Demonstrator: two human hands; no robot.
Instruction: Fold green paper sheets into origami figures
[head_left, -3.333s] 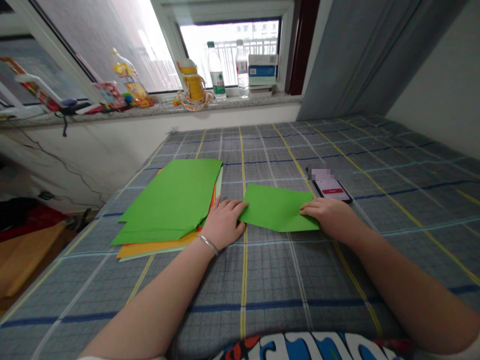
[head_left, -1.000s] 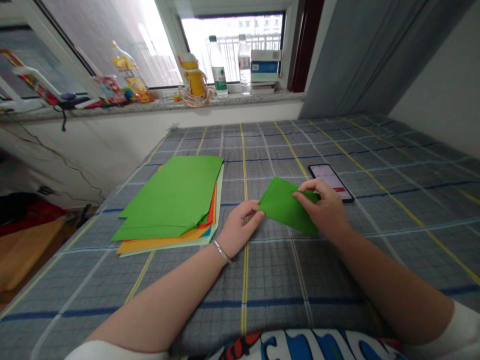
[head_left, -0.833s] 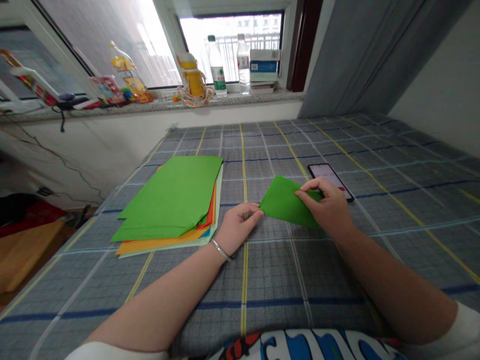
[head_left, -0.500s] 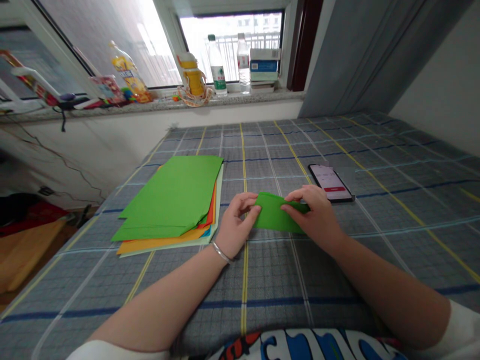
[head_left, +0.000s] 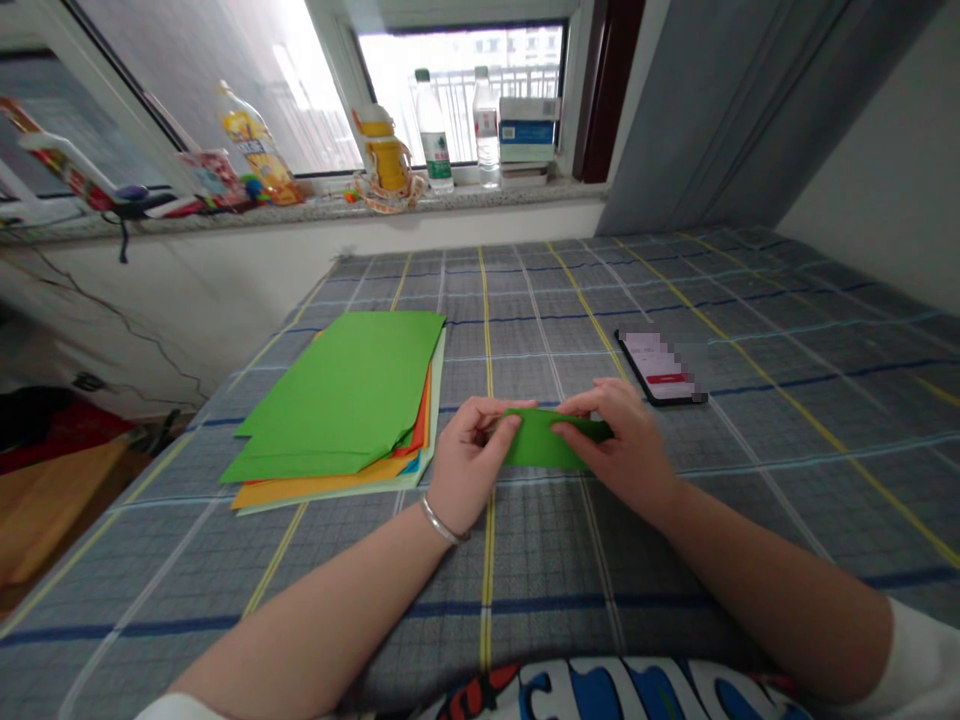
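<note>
Folded green paper (head_left: 544,442) is held at both ends: left hand (head_left: 474,468) pinches one end, right hand (head_left: 619,448) the other. Hands stand close together above the checked bedspread (head_left: 525,590). Coloured paper stack (head_left: 337,400) lies just left of left hand, green sheets uppermost. Phone (head_left: 660,368) lies beyond right hand, screen up.

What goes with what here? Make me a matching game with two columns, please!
Things:
1. folded green paper
2. phone
3. silver bangle
4. water bottle

Places:
A. around the left wrist
B. on the windowsill
C. between the left hand and right hand
D. lying on the checked cover

Pairs: 1-C, 2-D, 3-A, 4-B
</note>
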